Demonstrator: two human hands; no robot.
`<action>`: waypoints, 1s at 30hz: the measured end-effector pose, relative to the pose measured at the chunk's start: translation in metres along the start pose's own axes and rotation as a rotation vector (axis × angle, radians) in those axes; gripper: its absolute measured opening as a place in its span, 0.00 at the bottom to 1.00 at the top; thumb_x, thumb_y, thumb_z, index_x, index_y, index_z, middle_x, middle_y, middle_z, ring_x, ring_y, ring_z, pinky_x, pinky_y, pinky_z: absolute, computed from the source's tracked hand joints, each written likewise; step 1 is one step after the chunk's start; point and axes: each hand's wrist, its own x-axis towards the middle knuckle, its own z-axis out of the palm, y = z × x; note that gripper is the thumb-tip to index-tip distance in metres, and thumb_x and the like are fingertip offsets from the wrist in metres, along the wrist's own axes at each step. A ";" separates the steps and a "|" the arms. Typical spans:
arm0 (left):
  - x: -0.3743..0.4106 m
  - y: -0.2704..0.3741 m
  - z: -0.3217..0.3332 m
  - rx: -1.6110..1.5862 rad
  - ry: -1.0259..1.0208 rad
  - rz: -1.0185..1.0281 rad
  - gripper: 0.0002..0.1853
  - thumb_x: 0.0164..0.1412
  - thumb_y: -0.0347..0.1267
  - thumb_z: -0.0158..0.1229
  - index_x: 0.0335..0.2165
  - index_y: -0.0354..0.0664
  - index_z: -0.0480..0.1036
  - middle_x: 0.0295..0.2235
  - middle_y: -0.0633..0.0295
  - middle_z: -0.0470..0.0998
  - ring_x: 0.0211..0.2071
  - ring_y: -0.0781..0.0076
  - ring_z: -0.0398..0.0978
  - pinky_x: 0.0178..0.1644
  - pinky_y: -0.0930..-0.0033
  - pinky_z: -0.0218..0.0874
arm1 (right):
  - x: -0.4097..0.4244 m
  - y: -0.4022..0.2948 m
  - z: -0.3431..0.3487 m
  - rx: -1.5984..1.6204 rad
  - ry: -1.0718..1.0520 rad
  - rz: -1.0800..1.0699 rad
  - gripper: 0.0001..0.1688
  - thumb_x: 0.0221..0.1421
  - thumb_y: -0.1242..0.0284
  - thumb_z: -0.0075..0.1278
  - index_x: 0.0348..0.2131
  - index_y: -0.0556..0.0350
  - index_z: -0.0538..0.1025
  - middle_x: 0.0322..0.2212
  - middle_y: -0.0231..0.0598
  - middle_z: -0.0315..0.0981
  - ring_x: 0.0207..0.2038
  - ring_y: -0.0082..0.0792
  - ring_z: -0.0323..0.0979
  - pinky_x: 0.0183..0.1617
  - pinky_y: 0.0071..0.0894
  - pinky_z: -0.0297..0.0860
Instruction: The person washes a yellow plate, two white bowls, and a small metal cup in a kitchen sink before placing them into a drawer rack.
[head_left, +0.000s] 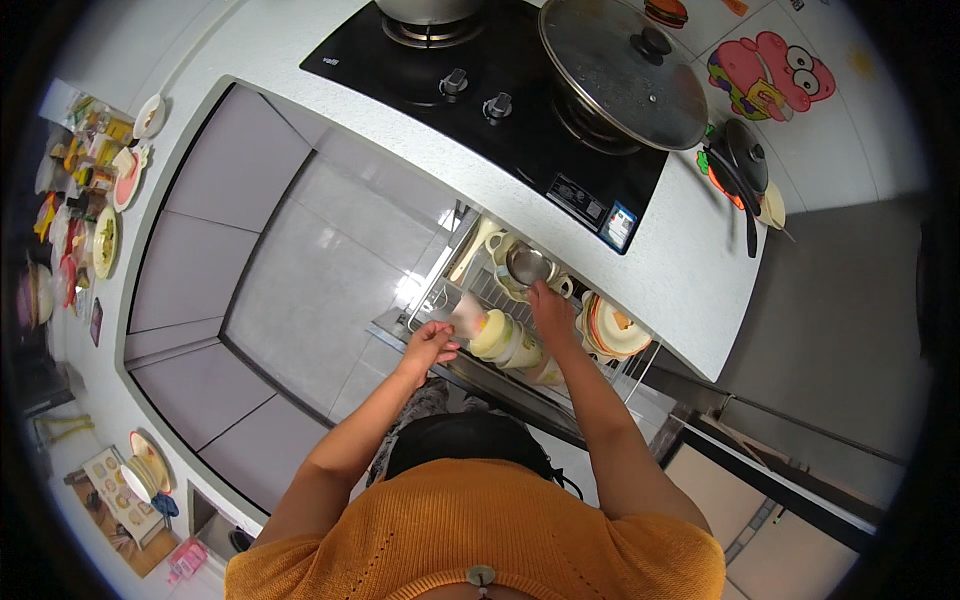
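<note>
A wire pull-out drawer basket (634, 375) stands out from under the counter in front of me. My left hand (430, 349) is at its left front, the fingertips pinching the edge of a pale pinkish item (466, 315) that is blurred. Next to that item several light green-and-white cups (492, 334) form a row. My right hand (551, 307) reaches into the basket, its fingers at the rim of a round metal bowl (527, 262). This bowl sits in a pale two-handled pot (504, 262). To the right are stacked plates (619, 330) with a small brown piece on top.
Above the basket, the white countertop (457, 157) carries a black gas hob (510, 161). A large lidded pan (622, 75) and a metal pot (427, 9) stand on it. A smaller lidded pan (739, 161) sits at the right. Dishes of food (105, 241) line the left counter.
</note>
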 end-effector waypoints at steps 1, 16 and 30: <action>-0.005 0.004 0.001 -0.009 0.018 -0.006 0.10 0.57 0.34 0.46 0.35 0.41 0.65 0.32 0.64 0.71 0.28 0.76 0.71 0.31 0.77 0.66 | 0.010 -0.002 0.001 -0.018 0.015 -0.024 0.12 0.52 0.62 0.42 0.32 0.50 0.66 0.23 0.43 0.72 0.25 0.48 0.71 0.27 0.47 0.66; -0.025 0.000 -0.029 0.036 0.236 0.108 0.11 0.56 0.34 0.48 0.22 0.39 0.68 0.16 0.66 0.70 0.14 0.80 0.65 0.19 0.80 0.58 | 0.084 -0.005 0.035 -0.153 0.119 -0.130 0.24 0.49 0.61 0.45 0.46 0.49 0.65 0.41 0.51 0.66 0.43 0.51 0.64 0.47 0.43 0.60; -0.002 0.027 -0.008 0.048 0.161 0.088 0.10 0.54 0.31 0.49 0.21 0.36 0.68 0.18 0.63 0.70 0.15 0.78 0.65 0.21 0.78 0.59 | 0.033 -0.030 -0.021 0.308 -0.334 -0.124 0.14 0.49 0.67 0.43 0.36 0.51 0.71 0.26 0.47 0.71 0.29 0.48 0.70 0.32 0.41 0.65</action>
